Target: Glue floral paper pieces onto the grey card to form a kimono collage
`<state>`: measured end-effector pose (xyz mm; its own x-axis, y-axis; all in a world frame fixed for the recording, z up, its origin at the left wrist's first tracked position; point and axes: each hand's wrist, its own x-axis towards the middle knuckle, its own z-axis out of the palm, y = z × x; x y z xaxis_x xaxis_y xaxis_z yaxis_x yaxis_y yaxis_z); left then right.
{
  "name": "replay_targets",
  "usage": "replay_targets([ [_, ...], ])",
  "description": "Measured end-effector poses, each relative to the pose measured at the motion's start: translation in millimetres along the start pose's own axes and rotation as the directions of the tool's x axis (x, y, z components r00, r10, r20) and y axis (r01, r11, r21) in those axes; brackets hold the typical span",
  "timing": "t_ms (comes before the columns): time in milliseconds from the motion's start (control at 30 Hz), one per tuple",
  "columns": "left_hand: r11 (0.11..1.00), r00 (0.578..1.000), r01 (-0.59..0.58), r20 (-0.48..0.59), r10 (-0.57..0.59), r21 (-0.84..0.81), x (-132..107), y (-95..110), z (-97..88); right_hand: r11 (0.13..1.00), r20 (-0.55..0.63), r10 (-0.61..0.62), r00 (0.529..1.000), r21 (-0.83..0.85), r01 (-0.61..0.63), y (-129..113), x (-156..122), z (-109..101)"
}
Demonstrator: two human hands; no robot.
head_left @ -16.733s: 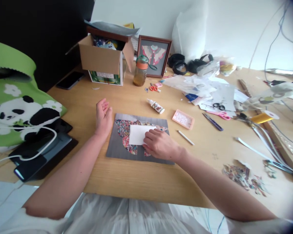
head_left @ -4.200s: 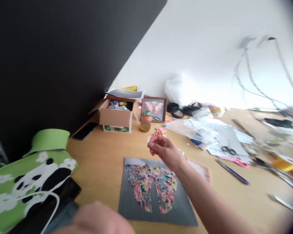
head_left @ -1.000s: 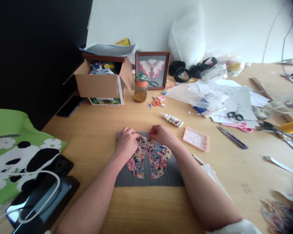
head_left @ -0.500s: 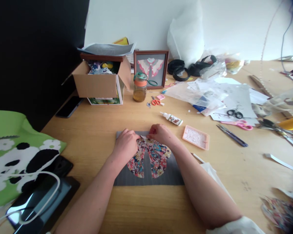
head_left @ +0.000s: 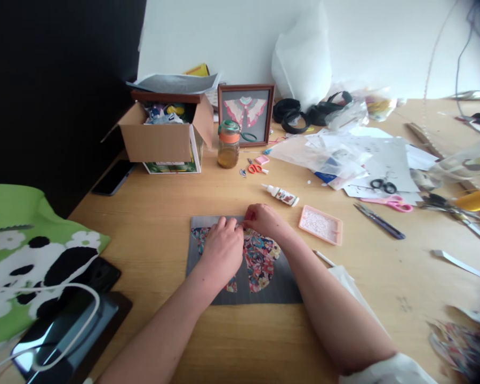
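Note:
A floral fabric collar cutout (head_left: pixel 260 261) lies flat on a dark grey sheet (head_left: pixel 288 285). My left hand (head_left: pixel 224 242) covers much of its left half, with the fingers bent and held together at the neckline. Beside it, at the top of the neckline, my right hand (head_left: pixel 264 220) is closed in a pinch. The fingertips of both hands nearly meet; what they hold there is hidden or too small to make out. Just beyond the sheet lie a white glue bottle (head_left: pixel 282 195) and a pink tray (head_left: pixel 321 225) of small pale beads.
A framed collar picture (head_left: pixel 246 114), a jar of liquid (head_left: pixel 228 146) and an open carton (head_left: pixel 160 141) stand at the back. Rightward lie pink scissors (head_left: pixel 392 202), a dark cutter (head_left: pixel 380 221) and floral scraps (head_left: pixel 460 341). A green panda cloth (head_left: pixel 32 256) is at left.
My left hand has shifted right over the collar, uncovering its left tip and hiding the middle. The white piece seen at the neckline is now mostly covered. My right hand stays almost in place.

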<state>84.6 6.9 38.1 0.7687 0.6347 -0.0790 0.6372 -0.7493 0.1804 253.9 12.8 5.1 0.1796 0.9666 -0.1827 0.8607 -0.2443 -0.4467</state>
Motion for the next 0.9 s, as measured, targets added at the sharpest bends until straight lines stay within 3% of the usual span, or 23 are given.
replay_targets([
  [233,1.000,1.000,-0.008,-0.001,0.008,0.028,2,-3,10.2,0.999,-0.005,0.002,1.000,0.032,-0.002,1,0,-1],
  [633,0.999,1.000,-0.011,-0.005,0.011,0.053,1,0,10.2,0.991,0.009,0.012,1.000,0.131,-0.013,8,-1,-7],
  [900,0.997,1.000,-0.004,-0.007,0.005,0.074,1,1,10.6,0.995,0.008,0.027,1.000,0.091,-0.028,4,0,-4],
])
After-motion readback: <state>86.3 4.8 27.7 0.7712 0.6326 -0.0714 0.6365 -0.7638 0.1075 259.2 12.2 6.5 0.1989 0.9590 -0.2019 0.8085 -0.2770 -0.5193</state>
